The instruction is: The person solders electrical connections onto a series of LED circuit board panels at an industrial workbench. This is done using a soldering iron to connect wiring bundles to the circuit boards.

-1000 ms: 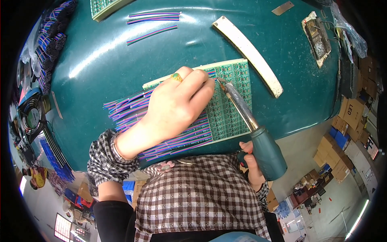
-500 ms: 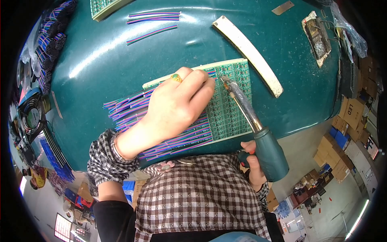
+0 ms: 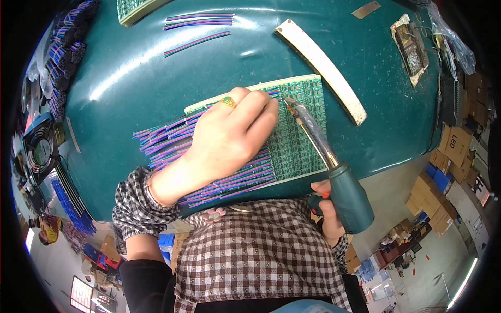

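My left hand (image 3: 227,135) is closed over the top rows of a green circuit board panel (image 3: 300,141), its fingertips pinching a ribbon wire (image 3: 273,94) whose end lies on the panel. Rows of blue, red and black ribbon wires (image 3: 240,180) run leftward from the panel below that hand. My right hand (image 3: 330,214) is wrapped round the handle of a dark green soldering gun (image 3: 350,201). The gun's tip reaches up and left to the panel, right beside the left fingertips. Whether the tip touches the wire end is too small to tell.
A curved white strip (image 3: 323,68) lies right of the panel. Loose ribbon wires (image 3: 198,22) lie farther back, near another board stack (image 3: 136,11). Bundled wires (image 3: 65,57) and a black fan (image 3: 43,148) line the left edge. A soldered-over metal holder (image 3: 409,49) sits far right.
Almost nothing differs. The soldering gun has shifted very slightly, its tip a touch left and its body slightly up; my left hand stays in place.
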`<state>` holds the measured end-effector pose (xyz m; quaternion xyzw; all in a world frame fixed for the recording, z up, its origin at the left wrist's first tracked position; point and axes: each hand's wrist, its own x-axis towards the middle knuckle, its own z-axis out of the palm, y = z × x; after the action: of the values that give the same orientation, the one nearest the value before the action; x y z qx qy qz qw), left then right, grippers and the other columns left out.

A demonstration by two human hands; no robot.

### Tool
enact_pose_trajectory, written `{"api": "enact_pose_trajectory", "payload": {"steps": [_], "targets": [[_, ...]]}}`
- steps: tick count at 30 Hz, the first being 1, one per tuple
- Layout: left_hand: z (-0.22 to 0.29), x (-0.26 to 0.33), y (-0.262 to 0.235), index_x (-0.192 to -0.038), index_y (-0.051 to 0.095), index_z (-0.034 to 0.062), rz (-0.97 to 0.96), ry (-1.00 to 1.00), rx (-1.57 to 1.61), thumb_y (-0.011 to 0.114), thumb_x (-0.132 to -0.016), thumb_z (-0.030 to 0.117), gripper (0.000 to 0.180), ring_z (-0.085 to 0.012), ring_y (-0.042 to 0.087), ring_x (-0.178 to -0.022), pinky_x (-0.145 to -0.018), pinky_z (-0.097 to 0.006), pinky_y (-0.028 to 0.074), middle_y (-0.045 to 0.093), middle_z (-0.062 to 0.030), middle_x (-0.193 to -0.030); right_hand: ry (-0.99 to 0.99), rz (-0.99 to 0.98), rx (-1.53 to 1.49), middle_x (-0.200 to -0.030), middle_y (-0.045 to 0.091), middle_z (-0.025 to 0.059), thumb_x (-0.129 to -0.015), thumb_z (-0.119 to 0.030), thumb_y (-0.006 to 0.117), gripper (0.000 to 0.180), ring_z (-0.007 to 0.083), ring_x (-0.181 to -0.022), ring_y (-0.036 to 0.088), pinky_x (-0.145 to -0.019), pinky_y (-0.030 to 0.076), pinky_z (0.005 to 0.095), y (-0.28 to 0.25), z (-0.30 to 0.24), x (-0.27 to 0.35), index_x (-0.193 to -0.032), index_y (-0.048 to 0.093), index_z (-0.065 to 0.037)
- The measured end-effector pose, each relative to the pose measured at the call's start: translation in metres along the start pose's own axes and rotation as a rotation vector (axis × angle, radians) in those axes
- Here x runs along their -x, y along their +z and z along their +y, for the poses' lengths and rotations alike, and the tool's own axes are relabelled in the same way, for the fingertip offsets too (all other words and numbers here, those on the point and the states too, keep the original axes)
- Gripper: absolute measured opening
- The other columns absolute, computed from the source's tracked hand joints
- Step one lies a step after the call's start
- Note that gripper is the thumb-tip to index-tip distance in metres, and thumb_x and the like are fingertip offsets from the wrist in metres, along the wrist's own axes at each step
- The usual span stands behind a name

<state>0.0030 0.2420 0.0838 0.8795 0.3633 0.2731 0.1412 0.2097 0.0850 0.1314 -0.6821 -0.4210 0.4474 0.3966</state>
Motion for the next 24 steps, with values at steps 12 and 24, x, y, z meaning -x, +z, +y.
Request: {"api": "enact_pose_trajectory", "payload": {"steps": [12,24], "targets": [[-0.0016,0.0023,0.0016,-0.099,0.065,-0.0003,0.018,0.020,-0.027,0.065,-0.067,0.005,0.033,-0.0207,0.058,-0.074,-0.060,-0.029,0.049,0.056,-0.0072,-0.089,-0.019,-0.001,-0.068,-0.091,0.058,0.0156,-0.088,-0.017,0.067,0.031,0.0260,-0.085,0.060,-0.081,0.057,0.0445,-0.0011,0.0065,0.0050,-0.101,0.057,0.009],[-0.0003,0.0016,0.0029,-0.098,0.063,0.0012,0.004,0.011,-0.074,0.062,-0.069,0.009,0.031,-0.0197,0.057,-0.078,-0.063,-0.029,0.050,0.052,-0.0064,-0.088,-0.042,-0.008,-0.024,-0.092,0.059,0.0156,-0.088,-0.014,0.067,0.028,0.0257,-0.086,0.060,-0.082,0.057,0.0449,-0.0010,0.0098,0.0050,-0.101,0.058,0.009]]}}
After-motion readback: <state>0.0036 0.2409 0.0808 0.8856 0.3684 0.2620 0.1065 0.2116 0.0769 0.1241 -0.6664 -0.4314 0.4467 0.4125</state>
